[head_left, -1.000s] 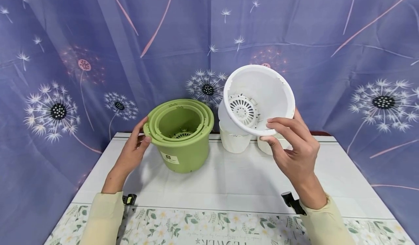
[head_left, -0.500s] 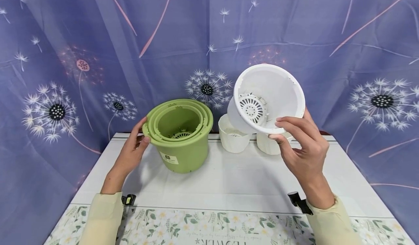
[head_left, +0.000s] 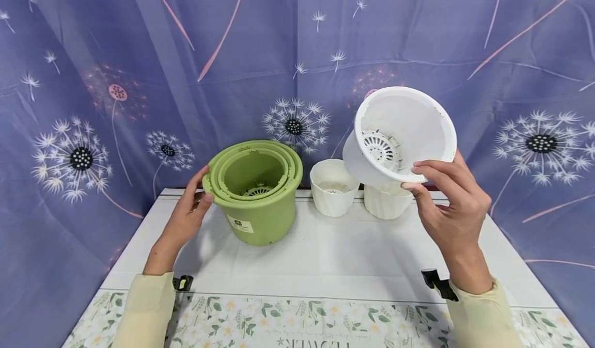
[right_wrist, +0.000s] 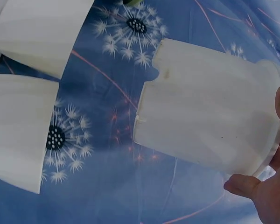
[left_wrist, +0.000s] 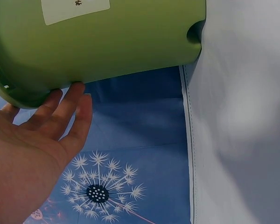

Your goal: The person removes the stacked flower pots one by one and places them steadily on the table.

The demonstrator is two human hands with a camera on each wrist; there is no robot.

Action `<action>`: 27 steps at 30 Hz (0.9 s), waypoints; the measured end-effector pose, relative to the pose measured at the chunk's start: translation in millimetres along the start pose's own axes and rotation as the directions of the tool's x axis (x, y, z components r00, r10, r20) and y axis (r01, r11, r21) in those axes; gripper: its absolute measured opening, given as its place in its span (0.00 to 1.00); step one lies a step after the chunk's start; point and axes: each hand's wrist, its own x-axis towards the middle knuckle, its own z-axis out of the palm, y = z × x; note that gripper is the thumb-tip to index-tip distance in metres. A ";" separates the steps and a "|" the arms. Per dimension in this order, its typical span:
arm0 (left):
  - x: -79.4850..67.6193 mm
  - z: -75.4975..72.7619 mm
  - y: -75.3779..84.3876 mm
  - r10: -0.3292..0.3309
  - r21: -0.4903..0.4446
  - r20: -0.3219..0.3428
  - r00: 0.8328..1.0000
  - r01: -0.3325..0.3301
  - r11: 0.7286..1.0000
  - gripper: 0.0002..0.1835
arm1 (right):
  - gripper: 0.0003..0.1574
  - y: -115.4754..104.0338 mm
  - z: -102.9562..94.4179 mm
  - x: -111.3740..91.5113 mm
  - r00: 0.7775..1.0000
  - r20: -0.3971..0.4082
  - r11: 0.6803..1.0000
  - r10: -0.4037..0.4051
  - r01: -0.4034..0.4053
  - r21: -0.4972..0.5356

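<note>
Wearing pale yellow sleeves [head_left: 144, 309] and black wrist devices [head_left: 439, 285], a person stretches both arms over a floral strip [head_left: 279, 319] along the near part of the white-covered desk [head_left: 302, 263]. The hands are well apart. The left hand [head_left: 188, 214] is clasped at the left side of the rim of an outer green pot [head_left: 267, 219], its thumb at the front; the wrist view shows other fingers loosely bent beside the pot's wall. This pot stands on the desk with smaller green pots [head_left: 255, 170] nested inside and a pale label [head_left: 241, 226] on its front. The right hand [head_left: 451, 203] pinches the rim of a large white pot [head_left: 409, 126], thumb outside and fingertips inside. That pot is raised above the desk, tilted, its mouth and slotted base visible. Behind, a left small pot [head_left: 332, 198] and a right small pot [head_left: 388, 203], both white, stand side by side at the back. Beyond hangs a purple-blue curtain [head_left: 209, 105] printed with dandelions.
</note>
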 end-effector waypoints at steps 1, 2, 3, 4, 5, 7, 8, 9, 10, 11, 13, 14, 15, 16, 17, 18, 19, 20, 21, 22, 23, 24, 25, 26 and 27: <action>0.0 -0.1 -0.1 -0.005 -0.002 -0.001 1.000 0.005 1.000 0.35 | 0.31 0.6 -1.6 0.6 1.000 0.001 1.000 0.004 -0.004 -0.005; 0.0 -0.1 -0.3 -0.007 -0.002 0.000 1.000 0.007 1.000 0.35 | 0.29 1.9 -3.1 1.4 1.000 0.002 1.000 0.008 -0.008 -0.013; 0.0 -0.1 -0.6 -0.009 -0.001 0.001 1.000 0.009 1.000 0.35 | 0.28 3.5 -4.4 2.3 1.000 0.002 1.000 0.011 -0.010 -0.024; 0.0 0.1 -0.7 -0.011 -0.001 0.001 1.000 0.011 1.000 0.35 | 0.28 5.2 -5.8 2.5 1.000 -0.002 0.999 0.012 -0.012 -0.030; -0.1 0.1 -1.1 -0.013 -0.002 0.001 1.000 0.013 1.000 0.35 | 0.27 7.5 -7.1 2.9 1.000 -0.005 0.999 0.010 -0.010 -0.038; -0.1 0.3 -1.1 -0.012 0.001 0.001 1.000 0.012 1.000 0.35 | 0.25 12.8 -9.5 4.1 1.000 -0.011 0.998 0.015 -0.016 -0.059; -0.1 0.4 -1.1 -0.013 0.002 0.001 1.000 0.013 1.000 0.35 | 0.24 15.6 -10.9 4.9 1.000 -0.014 0.997 0.017 -0.018 -0.070; -0.2 0.4 -1.1 -0.014 0.003 0.000 1.000 0.014 1.000 0.35 | 0.24 18.1 -12.4 5.3 1.000 -0.020 0.997 0.016 -0.017 -0.075; -0.3 0.5 -1.0 -0.017 0.004 0.000 1.000 0.017 1.000 0.35 | 0.24 20.4 -14.0 5.6 1.000 -0.023 0.997 0.015 -0.017 -0.079; -0.3 0.4 -0.7 -0.018 0.005 0.000 1.000 0.018 1.000 0.35 | 0.24 22.8 -15.6 6.3 1.000 -0.026 0.996 0.013 -0.016 -0.088; -0.4 0.5 0.2 -0.021 0.006 -0.001 1.000 0.021 1.000 0.35 | 0.24 26.2 -18.8 7.4 0.999 -0.034 0.995 0.011 -0.014 -0.096; -0.4 0.5 0.4 -0.021 0.006 -0.002 1.000 0.021 1.000 0.35 | 0.25 27.3 -20.3 7.9 0.999 -0.040 0.995 0.010 -0.014 -0.098; -0.3 0.4 0.8 -0.020 0.006 -0.002 1.000 0.020 1.000 0.35 | 0.26 28.2 -21.5 8.4 0.999 -0.046 0.995 0.008 -0.012 -0.100; -0.1 0.4 1.0 -0.019 0.006 -0.001 1.000 0.019 1.000 0.35 | 0.26 28.7 -22.7 8.8 0.999 -0.048 0.994 0.010 -0.015 -0.104; -0.1 0.4 1.1 -0.017 0.005 -0.001 1.000 0.017 1.000 0.35 | 0.27 28.6 -23.8 9.2 0.999 -0.053 0.994 0.013 -0.019 -0.111; -0.2 0.3 1.4 -0.013 0.000 0.000 1.000 0.013 1.000 0.35 | 0.27 29.7 -25.0 9.5 0.998 -0.057 0.993 0.016 -0.022 -0.117; -0.1 0.3 1.3 -0.012 -0.002 0.000 1.000 0.012 1.000 0.35 | 0.27 30.8 -26.3 9.8 0.998 -0.061 0.992 0.017 -0.024 -0.124; 0.0 0.3 1.0 -0.012 -0.003 0.002 1.000 0.012 1.000 0.36 | 0.28 31.7 -27.5 10.0 0.998 -0.063 0.991 0.018 -0.026 -0.130; 0.0 0.2 0.8 -0.012 -0.005 0.003 1.000 0.012 1.000 0.36 | 0.29 33.0 -28.8 9.9 0.998 -0.065 0.990 0.019 -0.028 -0.138; 0.0 0.1 0.6 -0.013 -0.006 0.003 1.000 0.013 1.000 0.36 | 0.29 34.4 -30.1 9.7 0.997 -0.067 0.989 0.022 -0.031 -0.148; 0.0 0.1 0.7 -0.013 -0.007 0.003 1.000 0.013 1.000 0.36 | 0.30 36.4 -31.6 9.7 0.997 -0.068 0.986 0.021 -0.032 -0.161; 0.1 0.0 0.9 -0.012 -0.008 0.003 1.000 0.012 1.000 0.36 | 0.29 39.2 -33.1 9.5 0.997 -0.069 0.985 0.020 -0.032 -0.171; 0.4 -0.1 0.7 -0.015 -0.005 0.003 1.000 0.015 1.000 0.36 | 0.29 40.8 -34.4 9.6 0.997 -0.069 0.983 0.020 -0.033 -0.181; 0.5 -0.2 0.9 -0.015 -0.006 0.003 1.000 0.015 1.000 0.36 | 0.29 42.7 -35.7 9.4 0.997 -0.069 0.982 0.021 -0.034 -0.187; 0.5 -0.3 1.2 -0.014 -0.005 0.003 1.000 0.014 1.000 0.36 | 0.29 45.1 -37.3 9.3 0.997 -0.069 0.980 0.021 -0.034 -0.197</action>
